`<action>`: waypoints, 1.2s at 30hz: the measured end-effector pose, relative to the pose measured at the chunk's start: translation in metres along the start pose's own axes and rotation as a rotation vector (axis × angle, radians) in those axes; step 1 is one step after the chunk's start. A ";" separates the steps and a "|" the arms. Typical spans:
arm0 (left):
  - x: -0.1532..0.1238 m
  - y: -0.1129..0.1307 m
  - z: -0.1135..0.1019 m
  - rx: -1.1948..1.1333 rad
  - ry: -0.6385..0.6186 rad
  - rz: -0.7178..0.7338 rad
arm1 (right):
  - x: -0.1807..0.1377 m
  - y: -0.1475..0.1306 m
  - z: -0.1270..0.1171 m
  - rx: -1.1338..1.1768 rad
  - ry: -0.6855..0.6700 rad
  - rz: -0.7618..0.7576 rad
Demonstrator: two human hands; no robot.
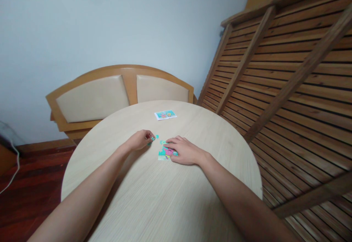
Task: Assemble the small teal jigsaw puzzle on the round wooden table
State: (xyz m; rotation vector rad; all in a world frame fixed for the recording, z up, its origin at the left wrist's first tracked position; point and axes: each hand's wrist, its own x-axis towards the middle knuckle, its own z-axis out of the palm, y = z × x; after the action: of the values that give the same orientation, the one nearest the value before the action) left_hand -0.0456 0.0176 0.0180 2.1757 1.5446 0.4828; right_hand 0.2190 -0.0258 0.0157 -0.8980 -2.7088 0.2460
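On the round table lies a partly joined jigsaw puzzle (163, 155) in teal, pink and yellow. My right hand (183, 150) rests over its right side, fingers spread, hiding part of it. To the left, the fingertips of my left hand (142, 139) pinch a small teal puzzle piece (153, 138). A loose teal piece (157, 136) lies on the table just beside those fingers. Another bit of teal shows under the left hand, mostly hidden.
A picture card (165, 115) with cartoon figures lies farther back on the table (154, 205). Behind the table stands a padded wooden headboard (93, 99). A slatted wooden frame (275, 88) leans along the right. A white cable (17, 161) hangs at far left.
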 end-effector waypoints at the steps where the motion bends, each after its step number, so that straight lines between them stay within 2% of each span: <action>1: 0.000 0.001 0.001 -0.004 -0.004 0.002 | 0.000 0.000 0.000 0.001 0.000 0.004; 7: 0.002 0.005 0.006 -0.043 -0.003 -0.015 | 0.000 0.000 0.000 -0.001 0.014 0.010; 15: 0.000 0.008 0.014 -0.140 -0.046 0.090 | 0.000 0.003 0.000 0.057 0.035 0.005; 22: 0.000 0.016 0.024 -0.188 -0.056 0.068 | 0.000 0.006 0.000 0.066 0.050 0.000; 36: 0.004 0.013 0.030 -0.258 -0.084 0.065 | -0.001 0.007 -0.001 0.063 0.046 0.000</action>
State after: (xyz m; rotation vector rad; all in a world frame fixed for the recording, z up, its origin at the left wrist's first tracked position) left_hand -0.0183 0.0133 -0.0006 2.0252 1.2930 0.5704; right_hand 0.2245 -0.0209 0.0143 -0.8745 -2.6435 0.3054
